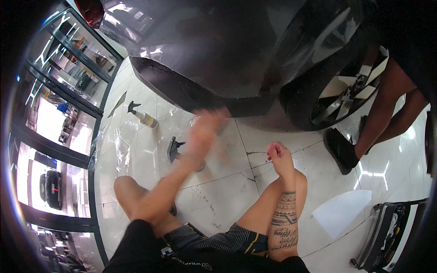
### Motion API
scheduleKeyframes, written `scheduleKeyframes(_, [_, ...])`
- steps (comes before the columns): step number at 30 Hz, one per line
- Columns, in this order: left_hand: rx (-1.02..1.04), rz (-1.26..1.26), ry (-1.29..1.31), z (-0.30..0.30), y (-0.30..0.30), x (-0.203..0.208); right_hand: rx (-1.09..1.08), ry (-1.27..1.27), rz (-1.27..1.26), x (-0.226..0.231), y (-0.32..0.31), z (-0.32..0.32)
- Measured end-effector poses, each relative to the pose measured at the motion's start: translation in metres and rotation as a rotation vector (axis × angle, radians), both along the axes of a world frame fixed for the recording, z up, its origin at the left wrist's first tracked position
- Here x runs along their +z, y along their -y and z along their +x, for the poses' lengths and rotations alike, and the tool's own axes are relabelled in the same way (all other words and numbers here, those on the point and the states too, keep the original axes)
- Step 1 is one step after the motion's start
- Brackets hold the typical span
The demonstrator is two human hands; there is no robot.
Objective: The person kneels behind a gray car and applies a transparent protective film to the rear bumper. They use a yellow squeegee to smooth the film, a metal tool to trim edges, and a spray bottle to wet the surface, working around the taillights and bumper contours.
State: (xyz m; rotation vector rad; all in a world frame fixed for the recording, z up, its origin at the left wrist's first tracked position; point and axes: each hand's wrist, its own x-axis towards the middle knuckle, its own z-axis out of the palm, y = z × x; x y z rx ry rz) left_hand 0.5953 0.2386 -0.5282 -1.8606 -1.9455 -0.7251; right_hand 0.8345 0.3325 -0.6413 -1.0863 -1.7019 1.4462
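My left hand [207,132] is smeared by motion just below the dark grey car bumper [195,82], so its fingers cannot be made out. Whether it touches the lower edge is unclear. Over my right knee, my right hand [279,158] is closed, its fingers curled in; whatever they may hold is hidden. A spray bottle with a black trigger head [174,149] stands on the floor beside my left forearm, partly covered by it. Farther left is a pale spray bottle [146,119] with a black trigger.
A wheel [348,93] is at the right of the bumper, with another person's legs [387,109] beside it. Clear film [125,154] lies on the tiled floor at the left. A white sheet [343,211] and a black wheeled cart [387,236] are at lower right. Glass doors [59,123] line the left.
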Motion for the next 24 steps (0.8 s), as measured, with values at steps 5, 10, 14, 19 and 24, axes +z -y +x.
scheduleKeyframes(5, [-0.093,0.793,-0.638,-0.064,-0.042,0.281,-0.044,-0.031,0.035,0.028,0.004,0.012])
scheduleKeyframes(10, [0.127,0.772,-0.685,-0.045,-0.095,0.198,-0.066,0.017,0.108,0.041,0.01,0.022])
scheduleKeyframes(14, [0.006,0.121,-0.181,0.021,-0.058,-0.098,-0.029,-0.082,-0.045,0.031,0.02,0.013])
scheduleKeyframes(19, [-0.169,-0.043,0.05,0.051,-0.055,-0.047,-0.073,0.033,-0.032,0.007,0.007,0.038])
scheduleKeyframes(24, [-0.112,0.629,-0.243,0.007,-0.074,0.15,-0.051,0.007,-0.022,0.018,0.006,0.03])
